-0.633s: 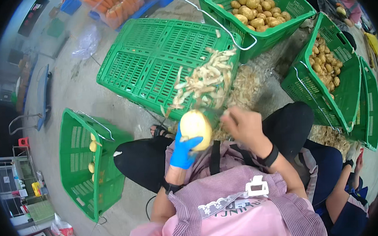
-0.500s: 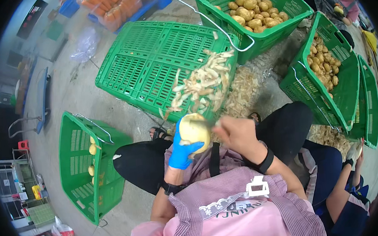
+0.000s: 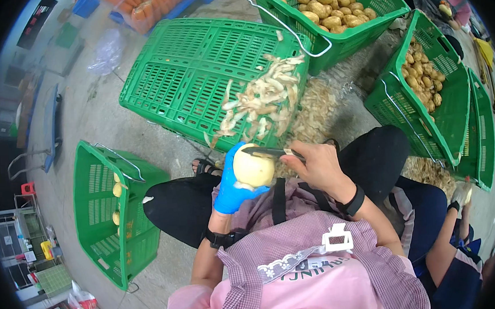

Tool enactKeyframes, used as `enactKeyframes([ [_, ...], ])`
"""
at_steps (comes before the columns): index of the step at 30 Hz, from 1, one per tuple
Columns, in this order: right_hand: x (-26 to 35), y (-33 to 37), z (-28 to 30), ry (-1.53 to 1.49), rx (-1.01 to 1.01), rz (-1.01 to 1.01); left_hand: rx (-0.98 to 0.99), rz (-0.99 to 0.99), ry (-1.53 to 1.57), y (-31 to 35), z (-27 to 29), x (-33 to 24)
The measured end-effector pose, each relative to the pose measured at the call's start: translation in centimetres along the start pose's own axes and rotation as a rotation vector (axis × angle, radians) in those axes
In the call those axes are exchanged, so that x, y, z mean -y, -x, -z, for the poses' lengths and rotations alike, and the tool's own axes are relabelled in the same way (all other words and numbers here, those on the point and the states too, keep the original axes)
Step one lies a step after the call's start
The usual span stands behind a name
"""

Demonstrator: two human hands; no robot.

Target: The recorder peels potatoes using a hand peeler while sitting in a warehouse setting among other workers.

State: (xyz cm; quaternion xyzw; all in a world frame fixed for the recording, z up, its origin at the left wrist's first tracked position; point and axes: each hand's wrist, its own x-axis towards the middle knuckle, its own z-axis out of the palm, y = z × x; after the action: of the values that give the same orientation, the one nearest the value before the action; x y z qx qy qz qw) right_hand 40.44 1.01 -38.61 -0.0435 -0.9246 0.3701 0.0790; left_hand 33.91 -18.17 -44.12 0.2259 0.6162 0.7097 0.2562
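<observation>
A peeled, pale yellow potato (image 3: 254, 170) sits in my left hand (image 3: 225, 191), which wears a blue glove and is closed round its left side and underside. My bare right hand (image 3: 321, 165) grips a peeler (image 3: 271, 151) with a dark blade part that lies across the top of the potato. Just beyond my hands, an upturned green crate (image 3: 178, 73) carries a heap of peel strips (image 3: 264, 99) on its right part. More peelings (image 3: 318, 112) lie on the floor beside it.
Green crates of unpeeled potatoes (image 3: 335, 9) stand at the far right and right (image 3: 456, 99). Another green crate (image 3: 99, 205) on the left holds peeled potatoes (image 3: 116, 189). A co-worker's arm (image 3: 445, 238) is close on my right. Bagged carrots (image 3: 148, 11) lie at the back.
My right hand has moved slightly right and down, and the peeler now shows clearly over the potato's top instead of blurred. The whole view has shifted a little.
</observation>
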Motion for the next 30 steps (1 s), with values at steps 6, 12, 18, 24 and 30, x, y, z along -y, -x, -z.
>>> enactKeyframes([
  [6, 0.8, -0.7, -1.0, -0.367, 0.099, -0.163, -0.032, 0.281, 0.421, 0.9, -0.6, -0.4],
  [12, 1.1, -0.7, -0.9, -0.149, 0.042, -0.087, -0.105, 0.213, 0.321, 1.5, 0.1, -0.7],
  [18, 1.3, 1.3, -1.5, -0.229, -0.107, -0.063, -0.221, 0.142, 0.638, 1.9, -0.5, 0.5],
  [24, 1.1, -0.3, -2.2, 0.119, -0.213, 0.012, -0.23, 0.265, 0.911, 2.6, -0.5, 2.9],
  [30, 1.3, 0.8, -1.0, -0.09, -0.231, 0.066, -0.245, 0.247, 0.859, 2.4, -1.7, 2.1],
])
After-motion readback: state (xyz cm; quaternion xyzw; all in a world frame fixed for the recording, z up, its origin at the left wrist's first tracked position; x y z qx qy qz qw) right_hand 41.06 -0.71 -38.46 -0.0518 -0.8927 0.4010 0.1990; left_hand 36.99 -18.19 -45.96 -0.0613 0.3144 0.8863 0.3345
